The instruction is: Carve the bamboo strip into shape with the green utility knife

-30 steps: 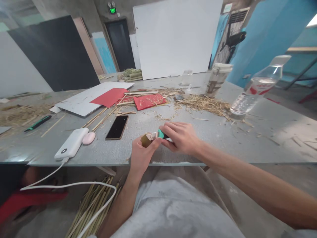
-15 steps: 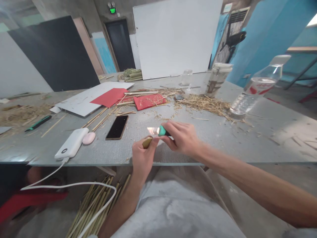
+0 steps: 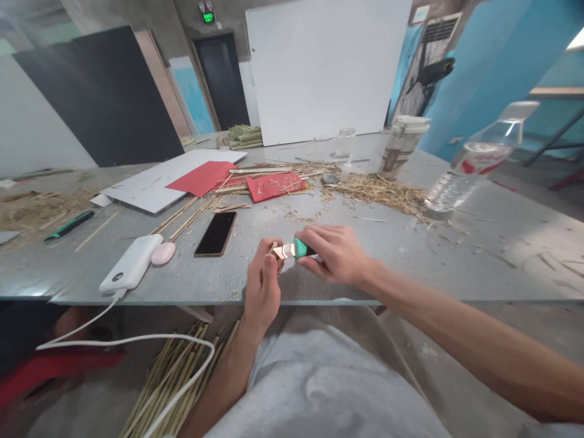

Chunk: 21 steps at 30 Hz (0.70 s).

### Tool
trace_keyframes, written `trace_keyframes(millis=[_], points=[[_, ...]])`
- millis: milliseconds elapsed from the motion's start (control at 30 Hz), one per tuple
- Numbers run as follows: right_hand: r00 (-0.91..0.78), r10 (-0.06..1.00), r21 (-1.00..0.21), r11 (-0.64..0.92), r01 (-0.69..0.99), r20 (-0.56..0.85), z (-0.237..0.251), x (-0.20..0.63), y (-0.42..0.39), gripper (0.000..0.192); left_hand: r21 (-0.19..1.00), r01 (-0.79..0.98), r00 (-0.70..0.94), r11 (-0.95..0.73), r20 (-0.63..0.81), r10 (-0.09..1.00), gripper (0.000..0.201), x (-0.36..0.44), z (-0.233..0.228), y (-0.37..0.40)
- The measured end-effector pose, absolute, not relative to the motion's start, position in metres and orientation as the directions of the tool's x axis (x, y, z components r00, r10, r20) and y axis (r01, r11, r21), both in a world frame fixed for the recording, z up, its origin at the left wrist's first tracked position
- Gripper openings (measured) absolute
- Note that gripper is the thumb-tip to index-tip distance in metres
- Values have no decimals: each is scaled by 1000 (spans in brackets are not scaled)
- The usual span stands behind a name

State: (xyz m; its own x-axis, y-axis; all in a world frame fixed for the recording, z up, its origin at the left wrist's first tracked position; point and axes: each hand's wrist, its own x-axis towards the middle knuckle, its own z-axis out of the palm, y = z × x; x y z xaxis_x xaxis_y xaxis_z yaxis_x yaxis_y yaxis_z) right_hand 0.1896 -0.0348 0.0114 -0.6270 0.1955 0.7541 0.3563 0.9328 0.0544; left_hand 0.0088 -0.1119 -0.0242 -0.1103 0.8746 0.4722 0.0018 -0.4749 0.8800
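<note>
Far left on the grey table, a green-and-black pen-like tool lies flat near loose straw. Next along, a white power bank sits at the table's near edge with its white cable dropping off the front, and a small pink oval object rests touching its right end. Just right of that, a black phone lies face up. Behind it, a white board carries a sheet of red paper, with thin bamboo strips fanned across the table beside them.

Now the centre: the left hand is curled at the table's front edge, fingers closed on a small bamboo piece, which shows only as a tip above the thumb. Right against it, the right hand is clamped around a teal-handled utility knife, blade pointing left and meeting the bamboo piece at the left hand's fingertips. The two hands are almost touching.

Below the table edge, a bundle of bamboo sticks lies on the floor by the person's grey-clad lap.

Moving right, a pile of straw shavings spreads across the table, a lidded cup stands behind it, and at far right 1 clear water bottle stands upright.
</note>
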Motion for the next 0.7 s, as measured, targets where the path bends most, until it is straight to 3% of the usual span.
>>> trace_keyframes(millis=[700], points=[[-688,194,71,939,338,699,8,186,-34,49,904,148,-127,-400,419,899,52,10,-21,-114]])
